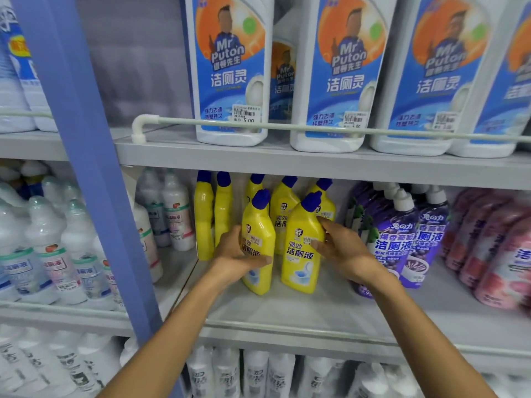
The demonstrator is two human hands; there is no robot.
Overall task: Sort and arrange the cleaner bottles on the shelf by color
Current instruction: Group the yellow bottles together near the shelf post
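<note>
Both arms reach up into the middle shelf (287,311), and each hand has a yellow bottle at the front. The left hand (234,254) is curled around the left front yellow bottle (258,234), thumb across its label, fingers wrapped behind. The right hand (342,248) presses loosely curved fingers against the side of the right front yellow bottle (301,248), thumb up near its shoulder; how firm that hold is, I can't tell. Both bottles stand upright on the shelf, blue caps tilted right. Just behind them, more yellow bottles (218,214) in a cluster. To the right, purple bottles (402,239), then pink bottles (494,254); to the left, white bottles (175,214). Up on the top shelf, big white jugs (230,67) with blue labels stand behind a rail (316,128).
</note>
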